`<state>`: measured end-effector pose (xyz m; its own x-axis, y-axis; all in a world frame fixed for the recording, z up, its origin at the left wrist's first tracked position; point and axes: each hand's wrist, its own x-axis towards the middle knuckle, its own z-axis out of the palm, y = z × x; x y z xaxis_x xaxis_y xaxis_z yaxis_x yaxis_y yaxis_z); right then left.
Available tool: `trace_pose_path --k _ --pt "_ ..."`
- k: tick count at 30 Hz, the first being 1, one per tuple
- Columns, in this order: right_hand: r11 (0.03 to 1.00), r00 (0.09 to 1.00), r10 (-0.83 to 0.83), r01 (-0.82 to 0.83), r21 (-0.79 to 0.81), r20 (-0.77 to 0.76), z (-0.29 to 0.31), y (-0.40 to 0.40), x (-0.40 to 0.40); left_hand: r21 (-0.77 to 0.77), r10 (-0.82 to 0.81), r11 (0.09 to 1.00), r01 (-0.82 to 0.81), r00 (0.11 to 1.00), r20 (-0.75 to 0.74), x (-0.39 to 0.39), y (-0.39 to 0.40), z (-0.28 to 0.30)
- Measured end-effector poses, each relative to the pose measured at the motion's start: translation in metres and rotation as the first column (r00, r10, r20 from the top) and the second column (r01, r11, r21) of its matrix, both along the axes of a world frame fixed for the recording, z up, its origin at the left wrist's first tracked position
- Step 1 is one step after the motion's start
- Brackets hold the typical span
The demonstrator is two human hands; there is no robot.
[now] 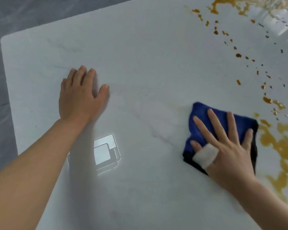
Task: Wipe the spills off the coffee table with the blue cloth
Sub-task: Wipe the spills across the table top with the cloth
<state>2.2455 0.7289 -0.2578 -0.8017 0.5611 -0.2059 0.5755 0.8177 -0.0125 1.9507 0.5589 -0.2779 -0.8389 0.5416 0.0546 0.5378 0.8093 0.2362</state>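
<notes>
A folded blue cloth (pixel 201 120) lies flat on the white coffee table (pixel 140 63), right of centre. My right hand (pixel 223 143) presses on it with straight, spread fingers; a white bandage wraps the thumb. Brown-orange spills (pixel 279 143) spread just right of the cloth, and a trail of smaller drops (pixel 238 55) runs up toward the far right corner. My left hand (pixel 81 95) rests flat on the bare tabletop at the left, fingers straight, holding nothing.
A clear glass object (pixel 279 19) stands blurred at the far right corner among the spills. A bright window reflection (pixel 105 153) shows on the tabletop near my left forearm. Grey floor (pixel 0 97) lies past the table's left edge.
</notes>
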Motion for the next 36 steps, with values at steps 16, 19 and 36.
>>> trace_pose_path --k 16,19,36 --pt "0.989 0.989 0.149 -0.148 0.010 -0.013 -0.001 -0.015 -0.012 -0.004 0.013 1.000 -0.013 1.000 0.010 0.000 0.002 0.000" --pt "1.000 1.000 -0.011 0.011 -0.002 -0.016 -0.001 -0.016 0.025 0.000 0.007 1.000 -0.007 1.000 -0.004 0.000 0.001 -0.001" --pt "0.997 0.998 0.065 -0.064 -0.052 0.024 0.004 -0.032 0.054 0.044 0.001 0.999 -0.004 0.998 0.062 0.010 0.000 0.013"
